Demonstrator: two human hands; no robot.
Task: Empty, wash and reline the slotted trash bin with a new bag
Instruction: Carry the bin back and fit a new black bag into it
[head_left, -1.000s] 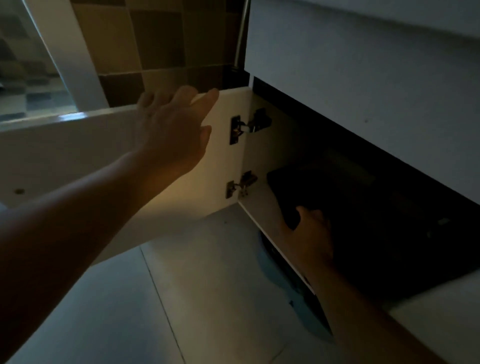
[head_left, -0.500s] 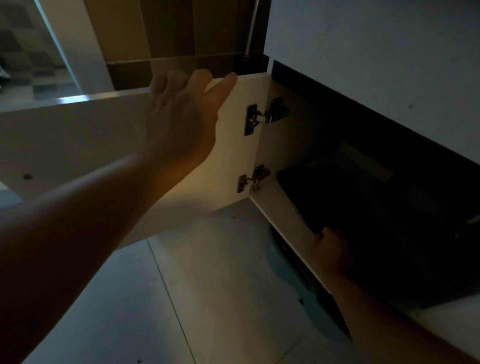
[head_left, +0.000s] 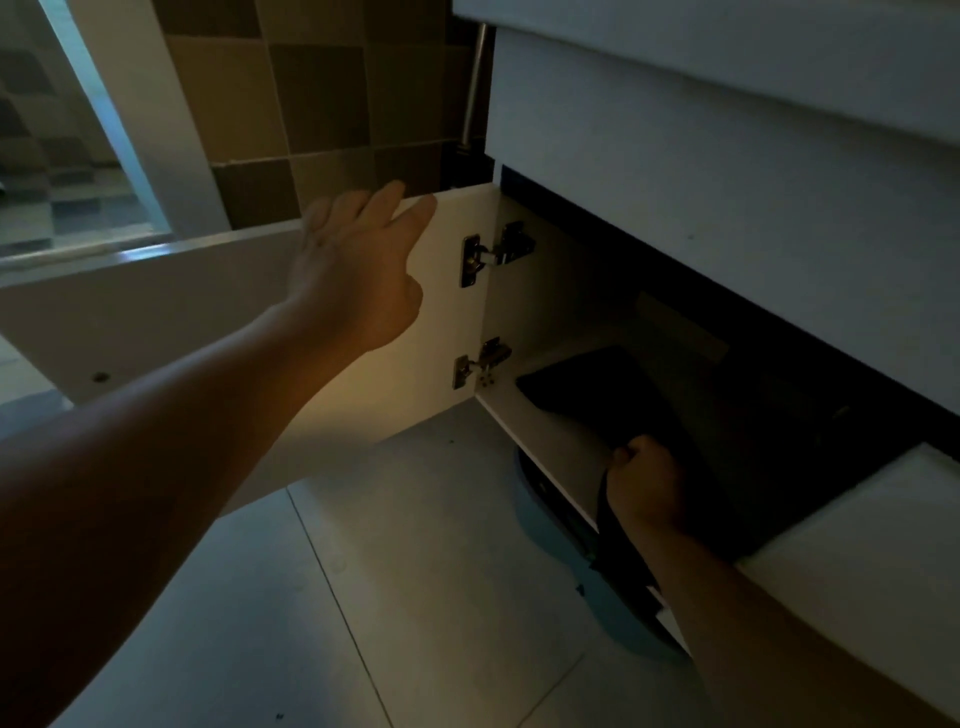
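Dim cabinet (head_left: 545, 312): left hand (head_left: 353, 280) spread on door (head_left: 156, 312); right hand (head_left: 644, 483) clutches black bag (head_left: 587, 384).

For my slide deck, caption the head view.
Left hand holds cabinet door open; right hand grips black bag.

Dim, soft picture; cabinet interior lost in shadow.

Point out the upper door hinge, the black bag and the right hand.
upper door hinge (head_left: 496, 252): head view, on its metal arm.
black bag (head_left: 587, 387): head view, on its flat top.
right hand (head_left: 647, 480): head view, on the knuckles.
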